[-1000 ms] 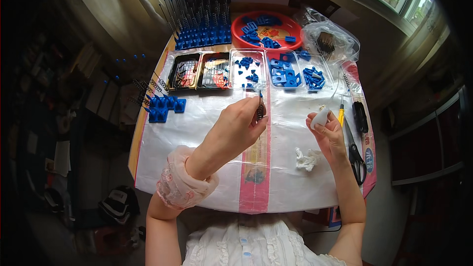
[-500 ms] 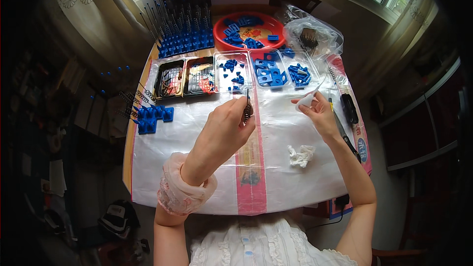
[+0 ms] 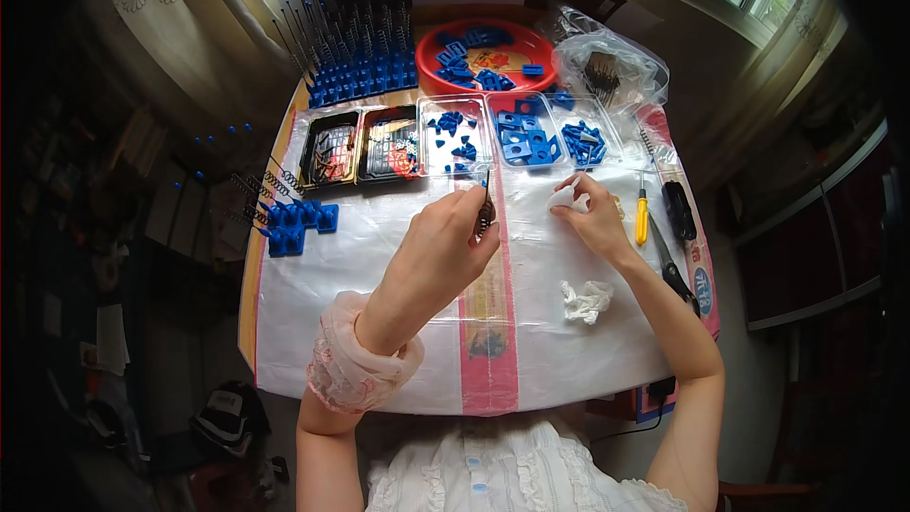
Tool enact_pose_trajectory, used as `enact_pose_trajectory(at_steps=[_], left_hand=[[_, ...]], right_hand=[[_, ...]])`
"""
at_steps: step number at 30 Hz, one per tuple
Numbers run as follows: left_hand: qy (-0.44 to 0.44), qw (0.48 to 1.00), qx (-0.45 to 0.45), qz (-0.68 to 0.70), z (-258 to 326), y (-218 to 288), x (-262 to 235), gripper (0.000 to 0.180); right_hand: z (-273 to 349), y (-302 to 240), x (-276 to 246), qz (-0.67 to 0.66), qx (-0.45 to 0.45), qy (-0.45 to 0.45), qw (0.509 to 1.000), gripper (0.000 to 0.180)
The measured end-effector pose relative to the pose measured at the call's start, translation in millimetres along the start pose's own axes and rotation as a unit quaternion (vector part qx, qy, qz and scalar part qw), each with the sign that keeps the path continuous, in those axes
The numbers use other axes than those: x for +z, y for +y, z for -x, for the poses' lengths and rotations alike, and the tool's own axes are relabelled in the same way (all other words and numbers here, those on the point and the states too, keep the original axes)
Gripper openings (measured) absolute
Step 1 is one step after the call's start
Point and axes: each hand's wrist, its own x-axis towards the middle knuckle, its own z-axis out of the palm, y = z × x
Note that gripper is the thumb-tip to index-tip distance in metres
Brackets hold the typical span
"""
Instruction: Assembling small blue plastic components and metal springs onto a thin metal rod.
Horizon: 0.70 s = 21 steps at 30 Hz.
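My left hand [image 3: 438, 242] is closed around a dark coil spring [image 3: 486, 216] with a thin rod sticking up from it, held upright over the middle of the table. The spring's lower end is partly hidden by my fingers. To its right, my right hand [image 3: 597, 220] grips a small white squeeze bottle [image 3: 561, 198] with a narrow tip, just in front of the clear trays. A crumpled white tissue [image 3: 587, 301] lies on the table below my right hand. Several blue bases with springs [image 3: 299, 218] stand at the left.
Black trays [image 3: 329, 147] and clear trays of blue parts [image 3: 528, 137] line the middle. Behind are a red basin [image 3: 427, 64], a plastic bag [image 3: 645, 66] and assembled blue pieces [image 3: 365, 83]. A yellow-handled screwdriver [image 3: 642, 218], scissors [image 3: 675, 277] and a black tool [image 3: 677, 210] lie right.
My right hand has moved left toward the spring, and the bottle's tip has swung away from the upper right. The screwdriver's yellow handle now shows. My left hand keeps its grip on the spring.
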Motion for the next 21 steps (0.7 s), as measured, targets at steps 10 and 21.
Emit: enact_pose_trajectory(at_steps=[10,21], left_hand=[[0.003,1.000,-0.007,0.015,-0.3,-5.4,2.2,0.014],[0.028,0.999,0.031,0.021,-7.0,8.4,6.8,0.012]], right_hand=[[18.7,-19.6,-26.2,-0.002,-0.025,0.088,0.996,0.057],[60.9,-120.1,-4.2,-0.143,-0.089,-0.096,0.981,0.015]])
